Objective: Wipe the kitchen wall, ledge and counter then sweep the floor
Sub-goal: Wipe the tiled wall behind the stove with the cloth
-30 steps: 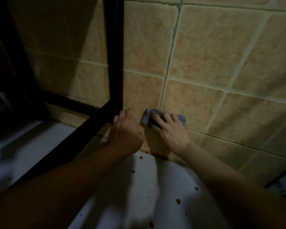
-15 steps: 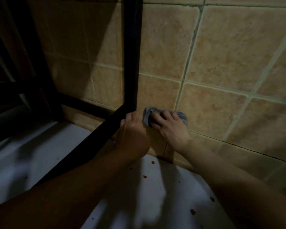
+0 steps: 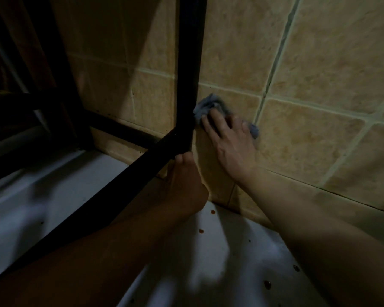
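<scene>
Crumpled grey-blue cloth (image 3: 208, 106) was pressed flat vs tan tiled wall (image 3: 319, 63), right beside black frame upright; white counter (image 3: 208, 251) had reddish spots.

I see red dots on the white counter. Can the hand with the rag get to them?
Probably yes. The right hand presses the rag on the wall just above the counter, and nothing lies between it and the red spots.

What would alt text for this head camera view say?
A person's right hand presses a crumpled grey-blue cloth flat against a tan tiled wall, while the left hand grips a black metal frame above a spotted white counter.
</scene>
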Motion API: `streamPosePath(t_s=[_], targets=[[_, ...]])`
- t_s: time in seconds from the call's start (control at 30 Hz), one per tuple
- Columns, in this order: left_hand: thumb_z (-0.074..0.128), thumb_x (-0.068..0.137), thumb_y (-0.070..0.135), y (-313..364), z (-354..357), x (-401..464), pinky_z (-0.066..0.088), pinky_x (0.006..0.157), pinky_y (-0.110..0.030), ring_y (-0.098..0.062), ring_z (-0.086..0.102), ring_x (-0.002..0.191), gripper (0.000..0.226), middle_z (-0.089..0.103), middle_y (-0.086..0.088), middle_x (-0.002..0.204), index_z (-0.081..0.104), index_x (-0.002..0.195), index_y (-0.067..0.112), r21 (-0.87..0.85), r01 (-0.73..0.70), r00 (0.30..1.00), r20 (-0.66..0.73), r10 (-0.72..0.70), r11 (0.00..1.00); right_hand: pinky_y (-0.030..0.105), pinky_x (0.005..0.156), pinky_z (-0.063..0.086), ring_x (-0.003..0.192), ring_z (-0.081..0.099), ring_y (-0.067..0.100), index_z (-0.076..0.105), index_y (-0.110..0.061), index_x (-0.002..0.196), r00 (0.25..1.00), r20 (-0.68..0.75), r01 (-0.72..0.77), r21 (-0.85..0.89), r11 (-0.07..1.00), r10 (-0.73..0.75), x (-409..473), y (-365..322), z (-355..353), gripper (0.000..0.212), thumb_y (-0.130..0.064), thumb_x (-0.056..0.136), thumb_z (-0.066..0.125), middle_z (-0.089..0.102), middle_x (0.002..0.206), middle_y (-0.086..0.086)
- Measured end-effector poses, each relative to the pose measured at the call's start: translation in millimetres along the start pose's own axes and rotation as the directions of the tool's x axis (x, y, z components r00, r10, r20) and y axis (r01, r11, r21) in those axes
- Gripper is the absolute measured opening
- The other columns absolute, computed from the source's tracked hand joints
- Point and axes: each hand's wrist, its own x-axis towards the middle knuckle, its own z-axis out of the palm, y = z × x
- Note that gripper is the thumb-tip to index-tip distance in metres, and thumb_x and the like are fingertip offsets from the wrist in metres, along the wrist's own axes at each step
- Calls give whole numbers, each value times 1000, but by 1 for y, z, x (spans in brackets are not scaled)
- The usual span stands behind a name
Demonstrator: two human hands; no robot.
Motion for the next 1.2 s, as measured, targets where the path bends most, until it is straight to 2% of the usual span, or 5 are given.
streamPosePath(t_s=[0.33,0.63,0.83,0.97,1.2], targets=[[56,88,22,-5,7,-4,42,98,-39,-25,44,121,43,44,-8,134,44,129,16,3,-12,1000,-22,12,1000,39,69,49,87,37,32,60,-7,124,973,199,84,178,980,-120,-73,-44,34,58,-21,70,78,35,128,10],[62,87,22,-10,7,-18,35,105,-40,-27,36,129,57,34,-7,141,34,136,15,53,4,998,60,-7,999,36,66,48,88,42,28,74,-20,103,829,429,295,211,932,-360,-118,-35,26,35,-36,72,72,61,117,3],[66,81,13,-1,16,-18,38,104,-36,-26,38,128,65,35,-7,141,34,137,16,59,-23,994,106,17,998,37,70,33,89,37,30,67,-14,117,978,161,130,9,991,-130,-80,9,-5,46,-16,71,58,37,124,9],[63,83,9,5,22,-23,35,102,-35,-26,32,132,69,27,-5,147,27,141,18,85,-17,992,124,6,996,35,66,44,86,37,30,63,-14,123,970,214,102,66,993,-114,-113,9,-8,59,-15,64,71,43,123,9],[61,85,12,10,35,-34,35,103,-37,-27,31,133,70,25,-5,148,22,143,15,82,-72,982,182,56,994,36,69,41,86,40,26,70,-16,112,921,337,174,97,980,-197,-141,27,-19,42,-20,76,48,59,123,7]])
